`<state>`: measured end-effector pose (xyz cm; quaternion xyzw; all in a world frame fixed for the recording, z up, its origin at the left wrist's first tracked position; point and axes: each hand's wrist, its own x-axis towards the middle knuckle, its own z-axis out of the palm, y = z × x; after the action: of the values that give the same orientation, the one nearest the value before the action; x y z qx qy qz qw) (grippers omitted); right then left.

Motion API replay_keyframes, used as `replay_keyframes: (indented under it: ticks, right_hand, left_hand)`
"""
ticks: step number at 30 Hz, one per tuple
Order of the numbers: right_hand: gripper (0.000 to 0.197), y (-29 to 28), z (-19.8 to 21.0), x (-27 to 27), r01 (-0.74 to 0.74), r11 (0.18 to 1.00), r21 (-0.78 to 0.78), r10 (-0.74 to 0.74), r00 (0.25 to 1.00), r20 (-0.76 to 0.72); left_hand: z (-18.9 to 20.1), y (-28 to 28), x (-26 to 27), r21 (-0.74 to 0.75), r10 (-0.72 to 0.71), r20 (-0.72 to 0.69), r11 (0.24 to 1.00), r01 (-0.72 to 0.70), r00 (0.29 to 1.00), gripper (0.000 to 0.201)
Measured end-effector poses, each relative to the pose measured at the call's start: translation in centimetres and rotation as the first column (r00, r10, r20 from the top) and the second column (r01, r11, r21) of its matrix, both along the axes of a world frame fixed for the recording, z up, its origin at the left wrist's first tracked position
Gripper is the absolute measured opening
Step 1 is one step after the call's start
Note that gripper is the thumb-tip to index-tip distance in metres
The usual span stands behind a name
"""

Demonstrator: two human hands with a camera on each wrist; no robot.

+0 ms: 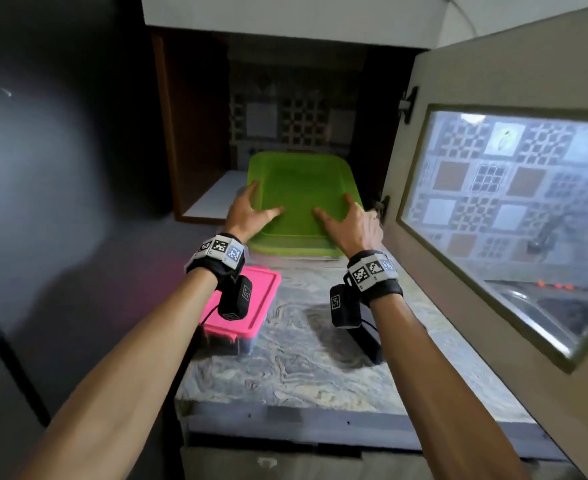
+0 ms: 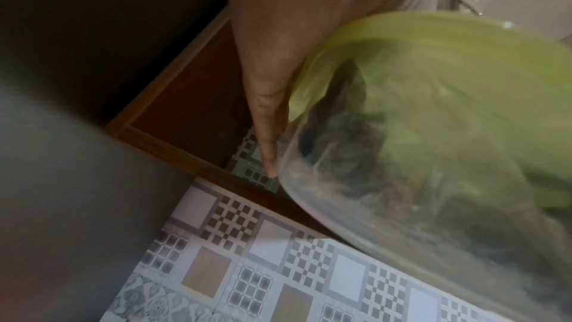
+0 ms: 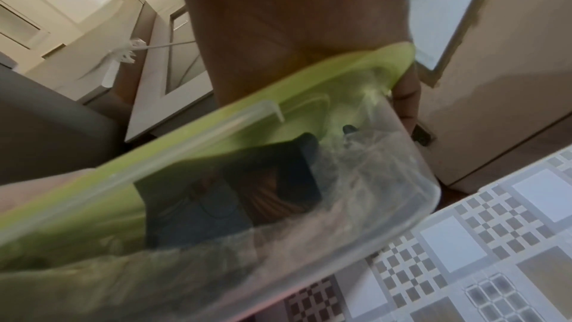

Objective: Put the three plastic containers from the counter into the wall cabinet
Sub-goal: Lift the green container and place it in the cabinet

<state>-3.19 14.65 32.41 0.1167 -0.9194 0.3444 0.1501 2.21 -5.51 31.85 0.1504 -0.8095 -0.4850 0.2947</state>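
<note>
- We see the green-lidded container (image 1: 299, 199) held off the bench (image 1: 320, 368), its far end at the mouth of the wall cabinet (image 1: 195, 133).
- Left hand (image 1: 247, 211) and right hand (image 1: 349, 221) each clamp a near corner of that container, thumbs on the lid, fingers round the sides.
- Below the container, the pink-lidded container (image 1: 247, 303) sits on the bench; we cannot find a 3rd.
- Risk, as we judge it: the container's right edge is just beside the open cabinet door (image 1: 493, 91) and its hinge, so a drift that way could snag it.
- Only the wrist views show the clear tub (image 3: 340, 205) under the lid, and the left fingers (image 2: 267, 146) lying along its wall; only the head view shows the pink one.
</note>
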Motion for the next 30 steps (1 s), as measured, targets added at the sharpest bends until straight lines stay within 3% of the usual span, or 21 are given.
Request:
replay_keyframes:
  ticks: [4, 7, 12, 14, 17, 21, 23, 26, 28, 30]
  right_hand:
    - [0.082, -1.7, 0.1, -4.3, 0.021, 1.0, 0.017, -0.021, 0.999, -0.028]
    - [0.083, -2.9, -0.2, -6.8, 0.042, 0.999, -0.014, -0.042, 0.999, 0.0]
    - [0.107, -4.0, -0.8, -10.5, 0.044, 0.998, -0.054, -0.045, 0.999, -0.016]
    - [0.098, -4.2, -0.7, -11.4, 0.035, 0.997, -0.066, -0.038, 0.998, -0.05]
    - [0.068, -4.2, 0.4, -11.7, 0.031, 0.997, -0.075, -0.041, 0.99, -0.134]
    - [0.072, -4.1, 0.2, -11.3, 0.008, 1.0, -0.001, -0.008, 0.964, -0.265]
    - [0.079, -3.9, -0.9, -10.4, -0.017, 0.997, 0.082, 0.042, 0.947, -0.318]
    - [0.073, -3.3, -2.9, -8.7, -0.025, 0.98, 0.199, 0.104, 0.912, -0.396]
    - [0.07, -2.6, -3.4, -8.3, -0.044, 0.973, 0.226, 0.139, 0.897, -0.421]
    - [0.07, -1.9, -3.1, -8.8, -0.082, 0.965, 0.249, 0.175, 0.909, -0.378]
  left_hand:
    - [1.1, -1.8, -4.4, 0.015, -0.061, 0.001, 0.998, 0.061, 0.998, 0.078]
    - [1.1, -3.2, -7.7, 0.044, -0.098, 0.05, 0.994, 0.096, 0.994, 0.083]
    - [0.5, -4.3, -11.7, 0.126, -0.202, 0.106, 0.974, 0.189, 0.974, 0.091]
    - [0.5, -4.4, -12.8, 0.144, -0.221, 0.104, 0.968, 0.206, 0.97, 0.084]
    - [0.7, -4.2, -13.7, 0.109, -0.173, 0.041, 0.98, 0.168, 0.984, 0.066]
    - [0.8, -3.1, -12.3, -0.057, -0.153, -0.053, 0.987, 0.15, 0.987, 0.052]
    - [0.0, -2.7, -10.8, -0.158, -0.166, -0.058, 0.975, 0.155, 0.984, 0.067]
    - [-2.3, -2.3, -8.8, -0.325, -0.118, -0.036, 0.94, 0.1, 0.992, 0.099]
    - [-3.3, -2.1, -8.1, -0.313, -0.143, -0.075, 0.943, 0.113, 0.987, 0.112]
    - [-3.0, -2.0, -7.9, -0.324, -0.168, -0.004, 0.933, 0.158, 0.986, 0.12]
